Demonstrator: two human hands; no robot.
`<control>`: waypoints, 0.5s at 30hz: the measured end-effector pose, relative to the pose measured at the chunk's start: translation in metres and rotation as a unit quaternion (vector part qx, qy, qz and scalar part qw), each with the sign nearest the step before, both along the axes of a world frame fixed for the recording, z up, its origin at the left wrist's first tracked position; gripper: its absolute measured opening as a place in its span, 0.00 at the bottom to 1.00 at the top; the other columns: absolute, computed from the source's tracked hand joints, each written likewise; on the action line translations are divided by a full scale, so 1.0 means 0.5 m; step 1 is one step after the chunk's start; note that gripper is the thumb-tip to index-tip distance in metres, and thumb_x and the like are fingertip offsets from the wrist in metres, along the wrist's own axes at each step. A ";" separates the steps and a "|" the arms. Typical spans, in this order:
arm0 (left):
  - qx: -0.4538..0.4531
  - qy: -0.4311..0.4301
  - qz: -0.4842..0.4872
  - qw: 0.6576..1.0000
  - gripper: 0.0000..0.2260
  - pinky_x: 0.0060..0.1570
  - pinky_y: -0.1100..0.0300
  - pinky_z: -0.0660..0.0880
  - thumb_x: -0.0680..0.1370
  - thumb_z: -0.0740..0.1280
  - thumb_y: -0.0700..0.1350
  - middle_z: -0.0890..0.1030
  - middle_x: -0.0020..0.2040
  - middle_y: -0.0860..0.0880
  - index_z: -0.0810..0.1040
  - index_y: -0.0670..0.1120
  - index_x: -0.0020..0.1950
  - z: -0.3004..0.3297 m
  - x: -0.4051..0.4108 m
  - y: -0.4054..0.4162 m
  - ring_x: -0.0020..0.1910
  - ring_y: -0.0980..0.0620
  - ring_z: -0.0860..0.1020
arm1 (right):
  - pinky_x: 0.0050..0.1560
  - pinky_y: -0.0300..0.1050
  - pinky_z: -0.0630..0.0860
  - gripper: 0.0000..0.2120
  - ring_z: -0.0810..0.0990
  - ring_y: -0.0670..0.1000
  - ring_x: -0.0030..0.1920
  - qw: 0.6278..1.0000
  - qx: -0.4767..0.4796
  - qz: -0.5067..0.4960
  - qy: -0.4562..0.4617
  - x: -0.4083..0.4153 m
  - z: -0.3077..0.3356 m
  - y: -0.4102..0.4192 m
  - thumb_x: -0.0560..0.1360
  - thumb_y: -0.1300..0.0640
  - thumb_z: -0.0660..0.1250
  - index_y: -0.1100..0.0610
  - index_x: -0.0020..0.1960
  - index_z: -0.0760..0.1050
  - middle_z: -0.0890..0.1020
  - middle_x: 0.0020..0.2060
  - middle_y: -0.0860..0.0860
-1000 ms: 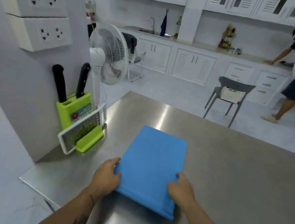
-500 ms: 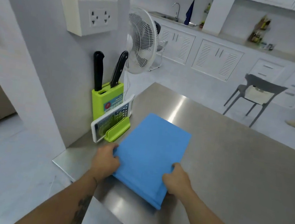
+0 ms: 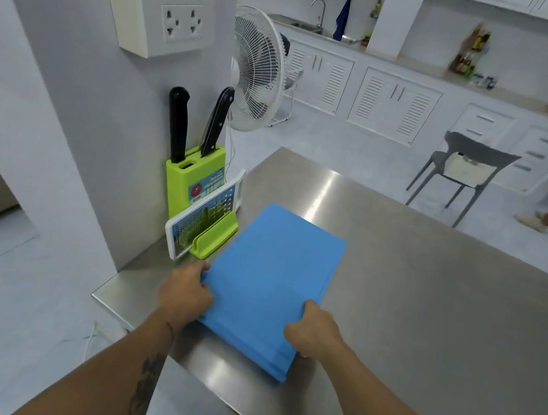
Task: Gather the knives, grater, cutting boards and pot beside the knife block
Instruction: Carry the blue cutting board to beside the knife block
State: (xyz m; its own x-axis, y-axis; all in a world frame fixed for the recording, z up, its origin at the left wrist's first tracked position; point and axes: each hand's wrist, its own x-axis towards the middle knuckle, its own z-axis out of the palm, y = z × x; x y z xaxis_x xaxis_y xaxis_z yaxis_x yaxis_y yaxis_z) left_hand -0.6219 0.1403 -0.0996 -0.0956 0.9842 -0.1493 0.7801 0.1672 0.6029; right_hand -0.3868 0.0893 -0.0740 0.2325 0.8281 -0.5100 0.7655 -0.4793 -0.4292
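Observation:
A blue cutting board (image 3: 271,276) lies flat on the steel table (image 3: 427,295). My left hand (image 3: 184,294) grips its near left edge and my right hand (image 3: 310,332) grips its near right edge. Just left of the board's far corner stands a lime-green knife block (image 3: 192,183) against the wall, with two black-handled knives (image 3: 177,123) (image 3: 217,121) in it. A white-framed grater (image 3: 202,214) leans in the block's green front slot. No pot is in view.
A grey wall with white socket boxes (image 3: 164,18) rises left of the table. A white standing fan (image 3: 257,67) is behind the block. Beyond the table are a grey chair (image 3: 463,175), white cabinets, and another person at the far right.
The blue board has slid left toward the knife block, both hands still on it. My view has shifted, so the block sits closer to the middle.

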 end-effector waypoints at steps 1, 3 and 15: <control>0.000 0.000 0.002 1.000 0.22 0.59 0.53 0.74 0.71 0.65 0.41 0.78 0.63 0.47 0.75 0.50 0.65 -0.003 0.001 0.001 0.61 0.45 0.76 | 0.52 0.51 0.82 0.25 0.81 0.58 0.51 1.000 0.002 0.000 0.012 0.006 -0.004 -0.001 0.66 0.54 0.61 0.58 0.63 0.68 0.76 0.53 0.54; 0.003 0.004 0.013 1.000 0.21 0.58 0.53 0.73 0.71 0.65 0.40 0.78 0.63 0.47 0.75 0.49 0.64 -0.005 0.005 0.000 0.61 0.45 0.76 | 0.50 0.51 0.83 0.29 0.82 0.56 0.49 0.999 0.001 0.000 0.043 0.019 -0.012 -0.005 0.67 0.56 0.61 0.57 0.68 0.67 0.75 0.53 0.53; 0.077 -0.167 -0.041 0.982 0.12 0.51 0.59 0.75 0.71 0.64 0.39 0.84 0.47 0.51 0.82 0.48 0.49 0.101 0.284 0.025 0.49 0.48 0.81 | 0.47 0.52 0.83 0.26 0.84 0.54 0.41 0.974 0.127 -0.114 0.148 0.237 0.055 -0.063 0.71 0.57 0.69 0.49 0.68 0.69 0.81 0.40 0.52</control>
State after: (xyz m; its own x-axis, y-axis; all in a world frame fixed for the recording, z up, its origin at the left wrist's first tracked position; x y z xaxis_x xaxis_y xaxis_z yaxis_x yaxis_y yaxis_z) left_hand -0.4799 0.1528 -0.0489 0.0142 0.9999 -0.0070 0.5423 -0.0018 0.8402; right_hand -0.2684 0.0577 -0.0464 0.2991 0.8804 -0.3681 0.4759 -0.4719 -0.7421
